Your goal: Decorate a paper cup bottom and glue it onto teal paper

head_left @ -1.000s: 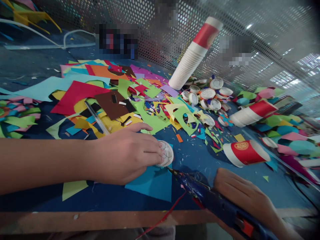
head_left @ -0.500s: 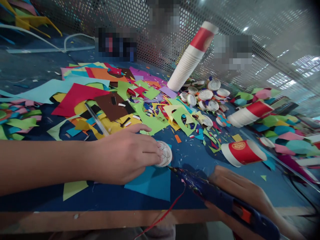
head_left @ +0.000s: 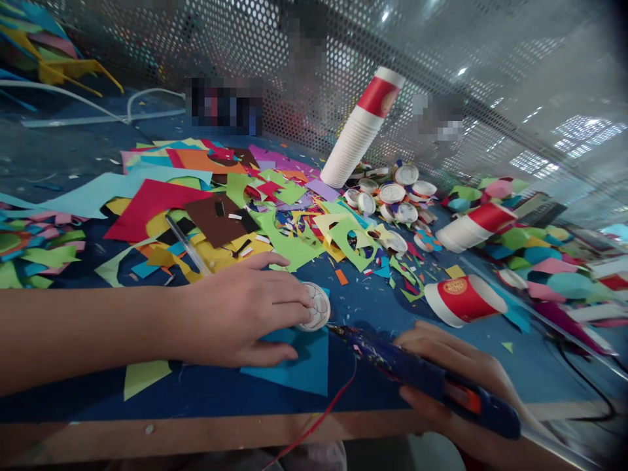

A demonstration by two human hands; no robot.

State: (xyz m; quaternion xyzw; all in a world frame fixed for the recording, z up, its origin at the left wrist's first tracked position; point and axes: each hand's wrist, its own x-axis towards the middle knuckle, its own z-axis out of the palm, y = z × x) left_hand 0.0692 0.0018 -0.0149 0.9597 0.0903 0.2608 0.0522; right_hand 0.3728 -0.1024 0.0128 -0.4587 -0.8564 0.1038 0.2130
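My left hand [head_left: 252,314] lies flat with its fingers stretched out and thumb apart. Its fingertips rest on a white disc [head_left: 320,307] with curved lines drawn on it, which lies on a blue sheet of paper [head_left: 294,369]. In my right hand [head_left: 441,356] is a dark blue glue gun [head_left: 422,373], a clear glue stick [head_left: 559,451] projecting from its back end. The gun's nozzle is close to the disc's lower right edge; whether they touch I cannot tell. A thin red strand [head_left: 318,425] hangs near the gun.
Coloured paper scraps [head_left: 220,219] spread across the blue table [head_left: 206,399]. Behind are a tall stack of paper cups [head_left: 358,131] and several small white discs [head_left: 392,193]. A red-and-white paper cup [head_left: 464,301] lies right, near a shorter cup stack [head_left: 475,226]. A perforated metal screen [head_left: 255,39] stands beyond.
My left thumb has spread away from the fingers and now shows over the blue paper. The view has shifted slightly, and the glue stick at the gun's back has come into sight.
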